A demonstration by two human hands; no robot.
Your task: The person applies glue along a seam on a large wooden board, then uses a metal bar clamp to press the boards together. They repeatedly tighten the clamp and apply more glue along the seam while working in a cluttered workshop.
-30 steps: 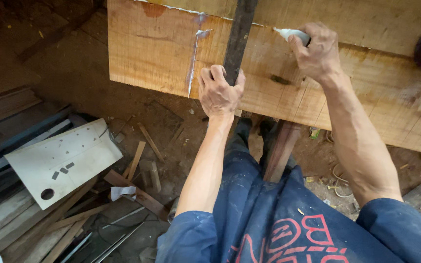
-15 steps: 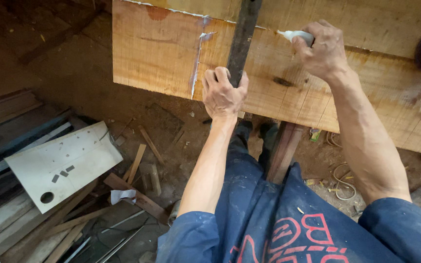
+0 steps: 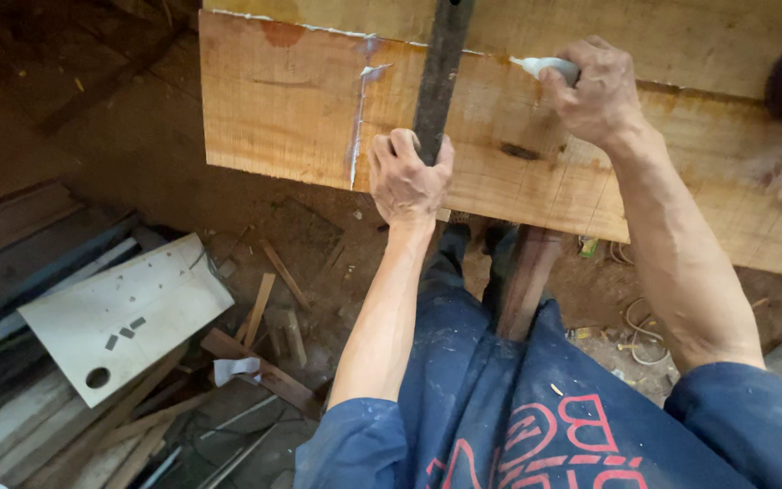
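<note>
Leftmost, well below and left of the plank, a white panel with a round hole lies flat on the dirt among boards; wood offcuts are scattered between it and the plank's lower edge; a pale streak runs down the plank's face near its left end; a dark bar stands upright across the plank, just right of that streak; left hand is closed around the bar's lower part, at the plank's bottom edge, fingers wrapped tight; a dark knot marks the plank right of the bar; right hand is curled around a white tube, its tip pointing left and resting at the plank's upper edge, on the seam with the board above; both hands holding, well apart along the plank; blue sleeves and trousers below the plank.
</note>
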